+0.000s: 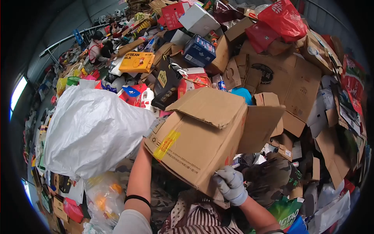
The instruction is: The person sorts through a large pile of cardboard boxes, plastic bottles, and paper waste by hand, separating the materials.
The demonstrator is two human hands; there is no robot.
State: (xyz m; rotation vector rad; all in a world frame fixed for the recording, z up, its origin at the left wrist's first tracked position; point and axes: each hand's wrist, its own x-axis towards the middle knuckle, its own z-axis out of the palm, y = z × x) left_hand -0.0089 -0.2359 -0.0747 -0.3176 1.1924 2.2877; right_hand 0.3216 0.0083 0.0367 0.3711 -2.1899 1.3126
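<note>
Cardboard box [198, 140]: brown corrugated paperboard, matt, creased, black print.
Tape strip [166, 144] on it: yellow plastic, faintly glossy.
Right hand [231, 185]: gloved in grey knitted cloth, rough, matt.
Sack [93, 128]: white woven plastic, crinkled, dull sheen.
Red bag [284, 19]: glossy plastic film.
Clear bag [103, 195]: thin transparent plastic, shiny, wrinkled.

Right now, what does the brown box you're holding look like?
The box is brown corrugated cardboard, creased and worn, held up tilted above the pile. Its top flaps hang open, one bent forward. A yellow tape strip and small black print mark the front. The gloved right hand clutches its lower corner; the gloved left hand meets its left edge, mostly hidden.
</note>
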